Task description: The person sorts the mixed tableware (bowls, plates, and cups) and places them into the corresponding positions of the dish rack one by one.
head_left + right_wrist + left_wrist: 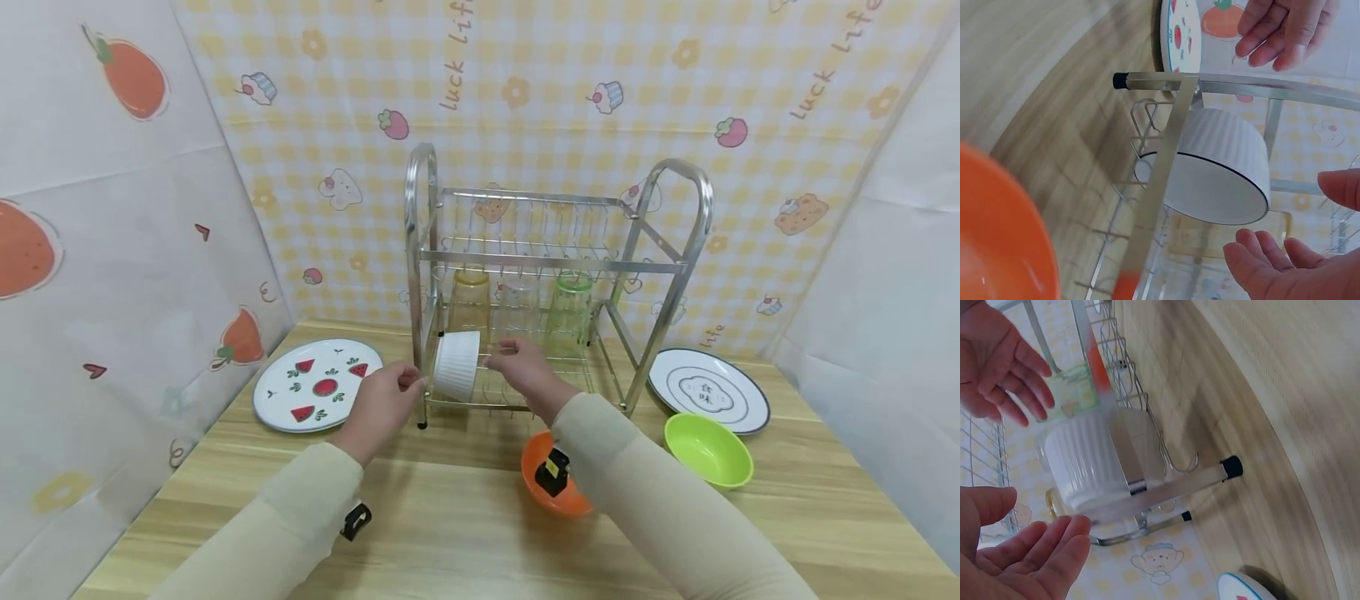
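A ribbed white bowl (456, 367) with a dark rim line (1235, 169) stands on its side at the left front of the metal dish rack's (551, 263) lower tier. Its mouth faces right. My left hand (384, 407) is just outside the rack's left post, fingers loosely bent and holding nothing. On the other side, my right hand (528, 375) hovers near the bowl's mouth, its fingers (1266, 253) relaxed and apart from the bowl. Behind the bowl, a yellow glass (470, 300), a clear glass (516, 308) and a green glass (572, 304) stand on the same tier.
A watermelon-patterned plate (325, 387) lies left of the rack. To the right are a dark-rimmed white plate (678, 375) and a lime green bowl (708, 450). An orange bowl (536, 479) sits in front, partly under my right forearm. Patterned cloth walls enclose the table.
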Tool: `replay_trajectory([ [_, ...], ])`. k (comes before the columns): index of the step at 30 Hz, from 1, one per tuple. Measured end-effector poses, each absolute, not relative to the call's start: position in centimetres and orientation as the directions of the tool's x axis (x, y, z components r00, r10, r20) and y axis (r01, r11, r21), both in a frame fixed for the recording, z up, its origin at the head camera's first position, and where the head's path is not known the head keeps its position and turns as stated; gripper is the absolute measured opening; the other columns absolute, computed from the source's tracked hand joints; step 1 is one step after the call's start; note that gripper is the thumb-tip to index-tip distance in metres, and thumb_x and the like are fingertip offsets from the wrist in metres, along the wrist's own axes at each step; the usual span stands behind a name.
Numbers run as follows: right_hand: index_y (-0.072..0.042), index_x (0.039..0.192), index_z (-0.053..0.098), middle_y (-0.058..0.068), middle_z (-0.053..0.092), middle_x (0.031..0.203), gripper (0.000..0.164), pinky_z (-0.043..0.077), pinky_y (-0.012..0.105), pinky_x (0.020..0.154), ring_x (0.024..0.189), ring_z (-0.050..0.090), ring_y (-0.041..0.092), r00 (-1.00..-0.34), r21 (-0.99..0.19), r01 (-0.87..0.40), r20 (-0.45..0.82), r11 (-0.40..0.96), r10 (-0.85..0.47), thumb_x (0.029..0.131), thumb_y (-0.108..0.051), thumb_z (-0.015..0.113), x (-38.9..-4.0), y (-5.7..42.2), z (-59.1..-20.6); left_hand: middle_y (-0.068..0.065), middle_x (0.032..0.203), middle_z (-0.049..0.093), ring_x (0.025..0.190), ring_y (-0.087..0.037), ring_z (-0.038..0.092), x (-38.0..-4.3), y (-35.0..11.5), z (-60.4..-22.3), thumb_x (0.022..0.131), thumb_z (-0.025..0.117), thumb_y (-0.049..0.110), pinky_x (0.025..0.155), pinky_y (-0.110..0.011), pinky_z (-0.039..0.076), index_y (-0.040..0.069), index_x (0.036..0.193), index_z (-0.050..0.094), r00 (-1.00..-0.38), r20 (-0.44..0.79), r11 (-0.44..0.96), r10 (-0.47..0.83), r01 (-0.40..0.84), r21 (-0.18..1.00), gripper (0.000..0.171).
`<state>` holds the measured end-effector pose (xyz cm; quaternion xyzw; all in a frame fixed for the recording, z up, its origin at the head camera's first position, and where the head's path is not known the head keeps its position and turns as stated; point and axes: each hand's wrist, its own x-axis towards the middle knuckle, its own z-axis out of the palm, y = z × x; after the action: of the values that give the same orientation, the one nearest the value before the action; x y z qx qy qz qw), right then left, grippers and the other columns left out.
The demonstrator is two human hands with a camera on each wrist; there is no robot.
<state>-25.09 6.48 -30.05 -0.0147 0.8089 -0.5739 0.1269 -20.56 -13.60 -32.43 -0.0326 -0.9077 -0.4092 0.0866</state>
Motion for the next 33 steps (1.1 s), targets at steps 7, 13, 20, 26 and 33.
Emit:
replay_trajectory([
  [7, 0.0, 0.144, 0.037, 0.022, 0.044, 0.141, 0.059, 0.041, 0.05, 0.102, 0.129, 0.044, 0.036, -0.97, -0.901, 0.014, -0.117, 0.434, -0.212, 0.092, -0.011, 0.061, -24.2, 7.3, -30.0, -0.013, 0.095, 0.069, 0.09, -0.025, 0.064, -20.2, -12.3, -32.5, 0.093, 0.063, 0.013, 0.081, -0.04, 0.053, -0.003, 0.104, 0.066, -0.983, 0.177, 0.688, 0.041, 0.156, 0.709, 0.02],
  [13, -0.001, 0.143, 0.039, 0.018, 0.046, 0.14, 0.059, 0.042, 0.049, 0.102, 0.129, 0.044, 0.035, -0.968, -0.839, -0.071, -0.074, 0.539, -0.242, 0.09, -0.013, 0.063, -23.0, 8.1, -30.0, -0.01, 0.087, 0.067, 0.079, -0.019, 0.061, -20.0, -11.1, -32.8, 0.092, 0.065, 0.01, 0.072, -0.035, 0.053, -0.003, 0.1, 0.067, -0.979, 0.185, 0.688, 0.089, 0.195, 0.699, 0.016],
  [20, 0.001, 0.142, 0.04, 0.018, 0.046, 0.143, 0.06, 0.041, 0.05, 0.103, 0.129, 0.045, 0.037, -0.948, -0.717, -0.227, 0.005, 0.659, -0.32, 0.089, -0.013, 0.064, -21.5, 9.3, -30.0, -0.008, 0.085, 0.066, 0.076, -0.017, 0.059, -20.0, -9.8, -33.7, 0.092, 0.065, 0.012, 0.069, -0.033, 0.051, -0.001, 0.097, 0.067, -0.976, 0.17, 0.682, 0.136, 0.217, 0.698, 0.014],
  [26, -0.003, 0.143, 0.041, 0.015, 0.045, 0.144, 0.062, 0.04, 0.051, 0.104, 0.129, 0.045, 0.035, -0.939, -0.631, -0.307, 0.082, 0.713, -0.333, 0.089, -0.015, 0.069, -20.1, 11.1, -31.0, -0.009, 0.09, 0.067, 0.083, -0.019, 0.06, -19.6, -8.9, -34.2, 0.092, 0.063, 0.012, 0.073, -0.036, 0.052, -0.004, 0.101, 0.066, -0.974, 0.135, 0.654, 0.183, 0.223, 0.723, 0.019],
  [33, 0.001, 0.135, 0.048, 0.016, 0.052, 0.135, 0.055, 0.044, 0.049, 0.1, 0.124, 0.049, 0.033, -0.871, -0.442, -0.49, 0.28, 0.752, -0.403, 0.087, -0.011, 0.071, -18.3, 13.2, -32.1, -0.009, 0.092, 0.067, 0.087, -0.023, 0.063, -19.2, -7.9, -34.6, 0.09, 0.065, 0.016, 0.076, -0.038, 0.053, -0.004, 0.103, 0.066, -0.969, 0.114, 0.629, 0.22, 0.23, 0.742, 0.023],
])
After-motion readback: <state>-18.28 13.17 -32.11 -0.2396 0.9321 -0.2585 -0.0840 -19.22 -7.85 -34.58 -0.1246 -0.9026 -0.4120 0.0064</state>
